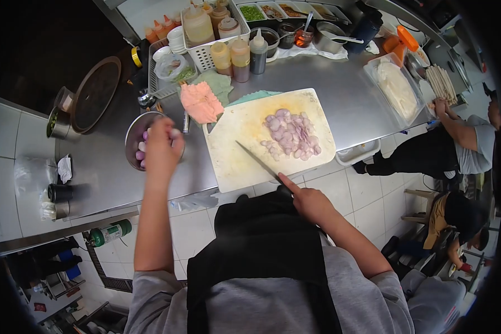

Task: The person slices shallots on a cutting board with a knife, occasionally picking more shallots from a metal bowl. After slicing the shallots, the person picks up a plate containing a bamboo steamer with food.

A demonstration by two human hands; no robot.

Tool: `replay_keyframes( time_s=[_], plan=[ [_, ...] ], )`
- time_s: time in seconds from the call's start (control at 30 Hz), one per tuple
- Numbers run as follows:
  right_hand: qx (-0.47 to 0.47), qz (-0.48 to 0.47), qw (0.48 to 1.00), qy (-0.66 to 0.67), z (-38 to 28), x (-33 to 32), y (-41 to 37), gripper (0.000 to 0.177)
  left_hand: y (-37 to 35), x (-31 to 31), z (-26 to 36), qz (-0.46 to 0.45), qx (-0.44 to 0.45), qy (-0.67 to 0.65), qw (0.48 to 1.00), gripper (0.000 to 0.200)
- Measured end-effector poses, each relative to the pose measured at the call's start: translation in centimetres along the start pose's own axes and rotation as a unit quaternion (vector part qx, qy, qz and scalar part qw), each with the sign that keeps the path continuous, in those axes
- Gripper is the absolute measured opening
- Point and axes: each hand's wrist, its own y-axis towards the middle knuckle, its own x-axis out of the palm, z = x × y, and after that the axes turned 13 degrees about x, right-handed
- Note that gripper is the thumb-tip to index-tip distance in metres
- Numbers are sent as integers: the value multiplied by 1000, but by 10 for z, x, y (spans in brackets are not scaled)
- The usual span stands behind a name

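While the right hand [313, 204] has its grip closed round the knife [257, 160], blade over the cutting board [234, 161] at centre frame, sliced shallots [293, 134] lie on the board's right half! Centre-left, the left hand [162, 146] is over the metal bowl [132, 146] of shallots, its fingertips' grip unclear.
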Motion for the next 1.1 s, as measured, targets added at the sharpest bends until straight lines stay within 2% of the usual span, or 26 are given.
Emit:
replay_keyframes(
  time_s=[0.07, 0.13, 0.23, 0.4, 0.53, 0.67, 0.8, 0.87, 0.9, 0.97, 1.1],
  plan=[
    [12, 21, 1000, 12, 10, 2, 4, 86, -17, 33, 39, -67, 76, -9, 995, 33],
    [21, 39, 999, 22, 15, 0, 8, 85, -34, 78, 64, -159, 68, -69, 983, 32],
    [16, 39, 999, 16, 4, -3, 8, 86, -55, 123, 75, -191, 117, -43, 974, 31],
    [32, -2, 999, 9, -12, -4, 8, 89, -67, 132, 69, -137, 168, -158, 963, 25],
    [26, 13, 1000, -11, -10, -4, 1, 89, -67, 132, 56, -110, 218, -128, 961, 18],
    [20, 16, 997, -75, -9, -19, -25, 87, -65, 133, 56, -126, 217, -119, 961, 14],
    [16, 22, 996, -86, -3, 2, -12, 88, -68, 137, 52, -107, 242, -118, 957, 14],
    [-31, 96, 994, -45, -1, 13, 2, 89, -67, 138, 52, -101, 253, -107, 956, 14],
    [-27, 97, 994, -45, -2, 7, -2, 89, -67, 138, 52, -102, 254, -109, 955, 14],
    [-4, 40, 997, -66, -6, -7, -11, 90, -68, 137, 52, -112, 242, -109, 958, 12],
    [2, 12, 998, -66, -2, 2, -11, 91, -71, 140, 48, -104, 247, -108, 957, 15]
  ],
)
